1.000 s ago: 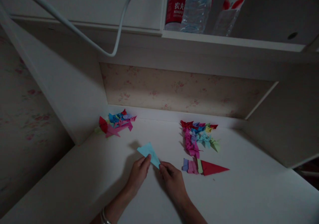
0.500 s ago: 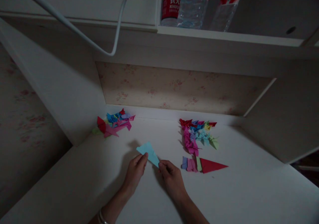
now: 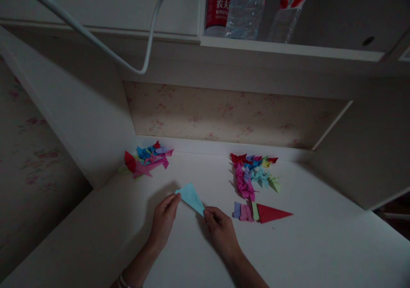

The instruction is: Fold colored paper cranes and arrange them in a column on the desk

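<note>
A light blue folded paper triangle (image 3: 191, 196) lies on the white desk (image 3: 304, 245) in front of me. My left hand (image 3: 163, 222) rests at its left corner, with extended fingertips touching the paper's edge. My right hand (image 3: 221, 232) pinches the paper's lower right tip between thumb and fingers. A bracelet shows on my left wrist.
Several folded coloured papers are heaped at the back left (image 3: 145, 160) and back right (image 3: 254, 175). A red paper triangle (image 3: 272, 213) and small folded strips (image 3: 243, 211) lie right of my hands. Bottles (image 3: 243, 6) stand on the shelf above. A white cable (image 3: 96, 40) hangs overhead.
My left hand has slid leftward along the blue paper from near its middle to its left corner. My right hand keeps its pinch on the tip.
</note>
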Motion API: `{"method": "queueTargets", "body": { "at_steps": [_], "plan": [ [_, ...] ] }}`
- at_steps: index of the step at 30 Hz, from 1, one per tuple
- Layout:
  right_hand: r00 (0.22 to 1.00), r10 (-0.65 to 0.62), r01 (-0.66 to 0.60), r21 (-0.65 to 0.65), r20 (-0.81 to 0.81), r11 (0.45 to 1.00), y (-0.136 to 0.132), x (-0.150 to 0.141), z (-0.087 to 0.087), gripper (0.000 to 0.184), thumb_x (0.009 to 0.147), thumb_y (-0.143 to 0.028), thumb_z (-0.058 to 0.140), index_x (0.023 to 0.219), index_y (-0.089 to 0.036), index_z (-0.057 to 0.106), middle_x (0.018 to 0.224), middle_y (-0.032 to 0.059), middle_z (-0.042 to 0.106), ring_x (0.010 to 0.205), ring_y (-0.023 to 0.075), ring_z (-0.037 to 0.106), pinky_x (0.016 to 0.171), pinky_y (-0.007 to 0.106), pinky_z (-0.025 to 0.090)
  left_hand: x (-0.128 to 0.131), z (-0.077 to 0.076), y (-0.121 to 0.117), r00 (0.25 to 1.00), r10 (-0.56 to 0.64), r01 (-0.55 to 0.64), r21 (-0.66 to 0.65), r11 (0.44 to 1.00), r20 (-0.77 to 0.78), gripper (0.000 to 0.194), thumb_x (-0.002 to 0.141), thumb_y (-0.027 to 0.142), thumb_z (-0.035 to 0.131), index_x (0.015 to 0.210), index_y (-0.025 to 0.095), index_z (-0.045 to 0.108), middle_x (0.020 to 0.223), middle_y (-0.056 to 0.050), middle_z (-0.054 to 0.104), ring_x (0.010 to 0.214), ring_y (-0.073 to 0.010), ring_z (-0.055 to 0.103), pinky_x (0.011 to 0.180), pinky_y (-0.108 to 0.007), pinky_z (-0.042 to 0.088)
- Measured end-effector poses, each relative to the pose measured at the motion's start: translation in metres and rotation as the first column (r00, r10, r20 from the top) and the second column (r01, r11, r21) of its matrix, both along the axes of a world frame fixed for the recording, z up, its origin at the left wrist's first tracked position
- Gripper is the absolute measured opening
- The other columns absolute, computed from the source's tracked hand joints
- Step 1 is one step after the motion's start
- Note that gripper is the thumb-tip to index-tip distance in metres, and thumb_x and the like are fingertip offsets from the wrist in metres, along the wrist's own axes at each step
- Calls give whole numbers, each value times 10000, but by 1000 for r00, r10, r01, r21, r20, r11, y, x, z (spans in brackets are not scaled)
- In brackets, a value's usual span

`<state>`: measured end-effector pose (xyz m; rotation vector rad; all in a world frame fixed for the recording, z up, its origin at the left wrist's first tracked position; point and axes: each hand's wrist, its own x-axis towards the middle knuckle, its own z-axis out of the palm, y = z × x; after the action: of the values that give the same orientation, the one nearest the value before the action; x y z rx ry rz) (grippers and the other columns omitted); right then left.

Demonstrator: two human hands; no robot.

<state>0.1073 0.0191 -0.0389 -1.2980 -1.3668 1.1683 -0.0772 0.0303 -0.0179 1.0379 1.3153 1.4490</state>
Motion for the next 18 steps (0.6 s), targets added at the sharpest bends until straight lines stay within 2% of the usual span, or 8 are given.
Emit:
{"method": "queueTargets", "body": {
  "at_steps": [5,9,13,18],
  "plan": [
    [998,39,-39,-2,-54,999,1,0,1,403,848,-538,549,881,-165,698,639,-10,541,584,133,453,529,231,338,4,0,-1,999,-29,27,-41,999,-35,399,790,505,610,617,190,436,540,95,269,483,-67,227,428,-198,185],
    [995,85,-85,3,-46,996,1,-1,4,398,858,-533,547,942,-184,718,688,3,590,631,143,479,572,236,355,12,0,-3,981,-162,155,-73,985,-109,410,798,526,586,608,187,458,524,89,280,475,-75,226,424,-215,172],
    [994,62,-58,37,-92,998,1,0,4,404,868,-539,535,902,-180,717,756,16,606,705,150,497,638,240,383,18,-1,-3,958,-263,252,-95,963,-118,430,783,557,582,597,188,460,514,86,276,470,-79,232,425,-221,164],
    [969,134,-137,-3,-206,991,2,-1,-2,468,866,-584,506,874,-150,680,643,-17,478,568,109,411,510,219,325,20,-8,1,963,-255,244,-115,963,-89,471,734,615,603,594,181,484,514,83,295,468,-76,230,421,-216,153]
  ]
}}
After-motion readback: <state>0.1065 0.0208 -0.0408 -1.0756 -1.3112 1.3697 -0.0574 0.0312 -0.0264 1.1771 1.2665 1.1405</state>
